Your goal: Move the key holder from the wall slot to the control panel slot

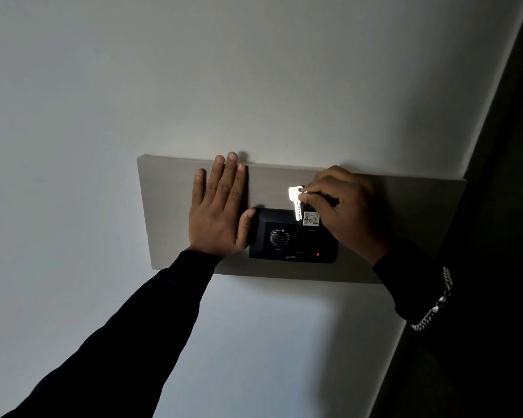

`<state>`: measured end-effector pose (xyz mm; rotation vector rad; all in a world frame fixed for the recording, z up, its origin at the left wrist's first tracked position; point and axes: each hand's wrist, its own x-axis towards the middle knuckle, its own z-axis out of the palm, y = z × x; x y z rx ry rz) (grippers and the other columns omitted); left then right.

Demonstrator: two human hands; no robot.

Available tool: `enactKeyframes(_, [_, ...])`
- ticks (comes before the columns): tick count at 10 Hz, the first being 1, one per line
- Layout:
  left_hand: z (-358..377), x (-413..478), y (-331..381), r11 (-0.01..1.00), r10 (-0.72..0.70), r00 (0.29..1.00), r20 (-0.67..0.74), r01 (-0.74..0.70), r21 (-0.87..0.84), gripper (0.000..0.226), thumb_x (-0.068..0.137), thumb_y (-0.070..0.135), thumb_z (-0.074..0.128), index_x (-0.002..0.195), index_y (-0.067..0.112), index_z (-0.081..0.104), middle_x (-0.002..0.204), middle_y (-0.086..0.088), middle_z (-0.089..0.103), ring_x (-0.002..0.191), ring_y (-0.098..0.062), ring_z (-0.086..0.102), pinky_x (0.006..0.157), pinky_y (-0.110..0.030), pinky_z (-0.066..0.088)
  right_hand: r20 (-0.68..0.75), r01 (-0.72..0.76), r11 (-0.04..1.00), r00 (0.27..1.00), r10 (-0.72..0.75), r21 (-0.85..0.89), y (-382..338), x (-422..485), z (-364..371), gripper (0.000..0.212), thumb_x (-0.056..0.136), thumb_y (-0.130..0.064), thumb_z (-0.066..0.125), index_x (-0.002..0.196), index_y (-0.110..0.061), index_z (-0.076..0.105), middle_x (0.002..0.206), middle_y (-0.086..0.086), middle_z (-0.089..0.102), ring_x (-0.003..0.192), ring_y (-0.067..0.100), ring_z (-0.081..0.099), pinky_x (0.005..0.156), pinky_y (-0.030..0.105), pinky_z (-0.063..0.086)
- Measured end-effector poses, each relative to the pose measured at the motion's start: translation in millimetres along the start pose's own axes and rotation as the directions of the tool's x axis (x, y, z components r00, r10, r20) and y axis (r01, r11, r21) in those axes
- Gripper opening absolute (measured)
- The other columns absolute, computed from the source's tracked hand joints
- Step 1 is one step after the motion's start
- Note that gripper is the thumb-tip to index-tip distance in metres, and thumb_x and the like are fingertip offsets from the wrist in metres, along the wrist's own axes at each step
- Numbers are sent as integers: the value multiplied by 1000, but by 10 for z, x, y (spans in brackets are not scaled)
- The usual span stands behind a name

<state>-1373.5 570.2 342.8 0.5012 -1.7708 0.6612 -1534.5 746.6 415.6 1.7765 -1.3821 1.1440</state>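
A black control panel [287,245] with a round dial and a small red light is fixed to a grey board [169,212] on the wall. My right hand [344,206] pinches the key holder [311,220], a dark fob with a white tag reading 402, right above the panel's upper right part. A bright silver key [296,203] hangs from its ring over the panel's top edge. Whether the fob sits inside a slot is hidden by my fingers. My left hand [221,206] lies flat and spread on the board, thumb touching the panel's left edge.
The pale wall [254,70] fills the view above and below the board. A dark door frame or wall edge [501,146] runs down the right side. A metal chain bracelet [435,303] hangs at my right wrist. The room is dim.
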Motion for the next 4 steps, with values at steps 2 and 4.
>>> enactKeyframes(2, [-30,-4,26,999,-25,998,53,23,22,65,99,43,25,153,6,28,163,-13,22,156,-29,17,127,-51,12,3,-3,1000,1000,3,5,-30,-93,37,6,82,-9,72,77,-6,73,75,7,66,64,11,56,64,11,39])
enactKeyframes(4, [-200,105,112,991,-27,989,145,45,-124,68,99,43,28,154,3,25,164,-20,21,156,-33,11,126,-57,13,6,-136,989,991,136,54,-160,-186,-96,23,75,-12,75,98,-10,71,82,-3,63,64,10,58,66,37,56])
